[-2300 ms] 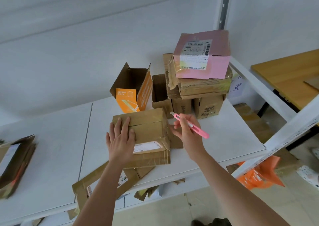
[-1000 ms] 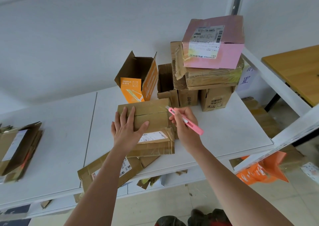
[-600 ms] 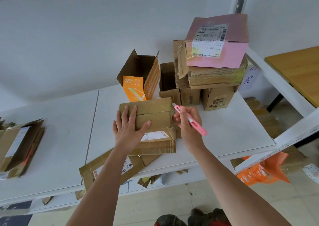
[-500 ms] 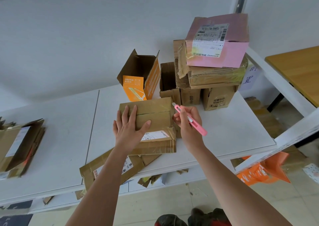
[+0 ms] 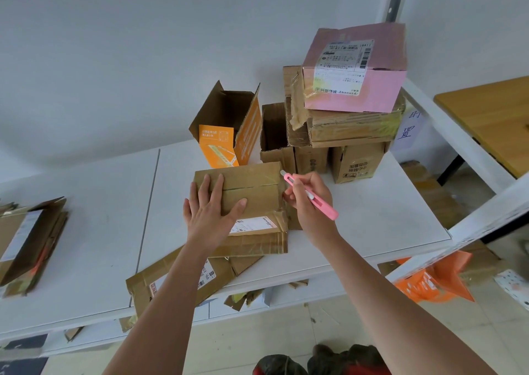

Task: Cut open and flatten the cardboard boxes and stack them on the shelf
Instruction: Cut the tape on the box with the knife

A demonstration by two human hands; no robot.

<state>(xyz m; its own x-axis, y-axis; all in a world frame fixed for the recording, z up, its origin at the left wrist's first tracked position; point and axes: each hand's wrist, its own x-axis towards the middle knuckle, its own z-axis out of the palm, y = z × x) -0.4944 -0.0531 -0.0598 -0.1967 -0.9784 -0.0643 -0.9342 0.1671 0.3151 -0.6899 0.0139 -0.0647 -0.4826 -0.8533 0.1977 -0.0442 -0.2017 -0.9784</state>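
On the near shelf (image 5: 372, 231), left hand (image 5: 210, 217) lies flat pinning the taped box (image 5: 252, 200); right hand (image 5: 310, 203) grips the pink cutter (image 5: 310, 196). Slice shallow along the seam, away from fingers.

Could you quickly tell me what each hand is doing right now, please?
Left hand: open, fingers flat on the taped brown box.
Right hand: closed around the pink box cutter.

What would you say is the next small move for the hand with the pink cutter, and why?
Probably draw the pink cutter leftward along the taped seam of the brown box. Its tip sits at the seam's right end, the right hand grips it like a pen, and the left hand lies flat on the box, steadying it. The fingers lie across the seam, so stop short.
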